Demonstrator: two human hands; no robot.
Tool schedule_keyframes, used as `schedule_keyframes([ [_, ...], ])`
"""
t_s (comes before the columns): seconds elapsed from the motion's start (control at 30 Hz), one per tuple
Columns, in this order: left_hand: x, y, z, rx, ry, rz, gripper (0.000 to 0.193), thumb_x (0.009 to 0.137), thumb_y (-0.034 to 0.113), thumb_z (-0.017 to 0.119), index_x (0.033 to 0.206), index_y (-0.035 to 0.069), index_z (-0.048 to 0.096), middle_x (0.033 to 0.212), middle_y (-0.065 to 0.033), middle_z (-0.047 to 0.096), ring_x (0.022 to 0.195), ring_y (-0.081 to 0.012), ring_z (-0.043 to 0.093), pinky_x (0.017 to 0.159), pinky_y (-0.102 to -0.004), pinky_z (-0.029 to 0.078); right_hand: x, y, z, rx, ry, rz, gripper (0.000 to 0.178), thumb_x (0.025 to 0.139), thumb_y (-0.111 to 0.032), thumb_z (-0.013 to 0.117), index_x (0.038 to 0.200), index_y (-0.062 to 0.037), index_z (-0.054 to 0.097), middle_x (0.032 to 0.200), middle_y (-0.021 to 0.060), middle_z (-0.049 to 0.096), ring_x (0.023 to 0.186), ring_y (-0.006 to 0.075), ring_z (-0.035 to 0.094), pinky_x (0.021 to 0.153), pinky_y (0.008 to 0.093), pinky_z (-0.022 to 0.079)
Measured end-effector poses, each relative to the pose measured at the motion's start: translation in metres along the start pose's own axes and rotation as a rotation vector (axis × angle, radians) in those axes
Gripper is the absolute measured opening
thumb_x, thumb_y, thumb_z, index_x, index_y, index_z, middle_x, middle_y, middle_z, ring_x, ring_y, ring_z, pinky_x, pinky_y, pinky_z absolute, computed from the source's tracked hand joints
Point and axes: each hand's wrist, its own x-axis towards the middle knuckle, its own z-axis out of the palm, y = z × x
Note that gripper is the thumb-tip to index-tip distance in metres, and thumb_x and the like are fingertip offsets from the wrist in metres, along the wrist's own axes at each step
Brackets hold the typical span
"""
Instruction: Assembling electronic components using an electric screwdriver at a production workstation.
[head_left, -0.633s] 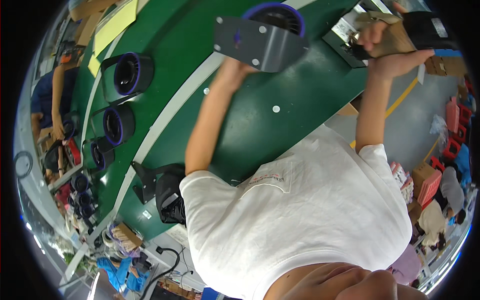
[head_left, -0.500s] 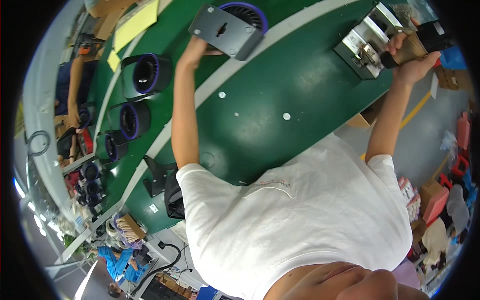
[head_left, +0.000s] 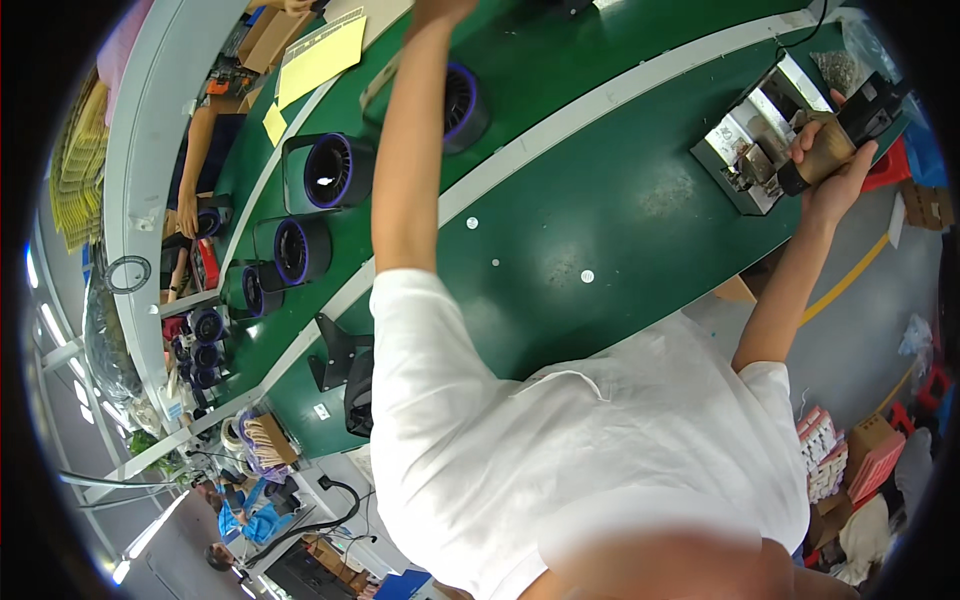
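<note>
My left arm stretches up across the green table, and my left hand (head_left: 441,10) is cut by the upper edge with its fingers out of sight. Beside that forearm stands a round black fan-like unit (head_left: 466,108) with a purple ring, partly covered by the arm. At the right, my right hand (head_left: 838,180) is closed round a power screwdriver (head_left: 828,152) with a tan barrel and black ends. Its black nose is next to an open-topped metal box (head_left: 745,150) with bright metal parts inside.
Several similar purple-ringed units (head_left: 338,170) line the green surface at left, beyond a pale rail (head_left: 560,135). Yellow sheets (head_left: 322,60) lie farther off. A black bracket (head_left: 338,352) is near my left side. Another person's arm (head_left: 197,160) reaches in at far left. White round stickers (head_left: 587,276) dot the table.
My left hand has let go of the purple-ringed unit with its grey plate, which now stands beyond the rail. That hand has moved farther away. My right hand still grips the screwdriver.
</note>
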Motion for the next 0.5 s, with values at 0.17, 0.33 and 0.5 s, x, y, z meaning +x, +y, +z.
schedule_keyframes([
  [0.17,0.055,-0.009,0.078,0.078,0.013,-0.301,0.074,0.078,0.016,0.073,0.145,0.014,0.041,0.141,-0.0259,0.043,0.117,-0.0436,0.056,0.098,-0.0483,0.049,0.003,0.005,-0.012,-0.093,-0.009,-0.068,0.054,0.101,-0.032,0.046,0.141,0.0022,0.039,0.071,0.0083,0.049,0.056,0.0165,0.047,0.056,0.0315,0.044],
  [0.33,0.088,-0.131,0.088,-0.165,0.063,0.006,0.045,0.076,0.004,0.064,0.12,0.004,0.061,0.1,-0.0261,0.067,0.101,-0.0437,0.064,0.089,-0.0461,0.051,0.005,0.002,-0.001,-0.145,0.021,-0.107,0.055,0.09,-0.005,0.065,0.139,0.0019,0.042,0.067,0.0078,0.049,0.054,0.0168,0.05,0.054,0.0303,0.046],
  [0.5,0.043,-0.021,0.122,0.012,0.328,-0.244,0.044,0.078,0.004,0.064,0.122,0.005,0.059,0.111,-0.0241,0.065,0.104,-0.0362,0.064,0.089,-0.0433,0.051,0.002,0.006,-0.016,-0.119,0.03,-0.203,0.051,0.089,-0.002,0.063,0.136,0.0029,0.045,0.067,0.0088,0.05,0.053,0.0173,0.051,0.053,0.0311,0.047],
])
